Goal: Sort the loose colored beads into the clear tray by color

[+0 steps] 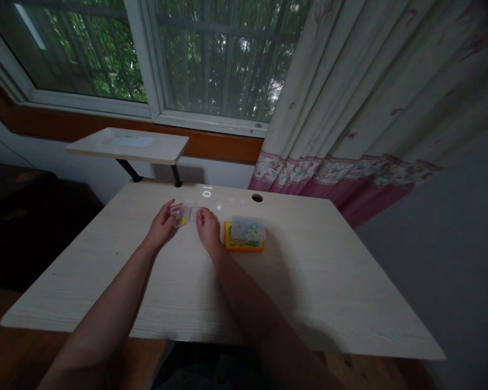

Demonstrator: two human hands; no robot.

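A small clear plastic box (181, 218) with something yellow in it is held over the table by my left hand (161, 225), whose thumb and fingers grip its left side. My right hand (209, 225) pinches the clear flap or lid (194, 210) on the box's right side; whether the lid is joined to the box cannot be made out. Just right of my right hand, a larger translucent plastic box (248, 229) with blue and yellow pieces rests on an orange and yellow box or tray (244, 248).
The pale wood-grain table (333, 292) has a round cable hole (257, 198) near its back edge. A raised shelf (162, 154) with a paper (132, 141) stands on black legs at the back left. A curtain (305, 141) hangs behind the right side, beside the window.
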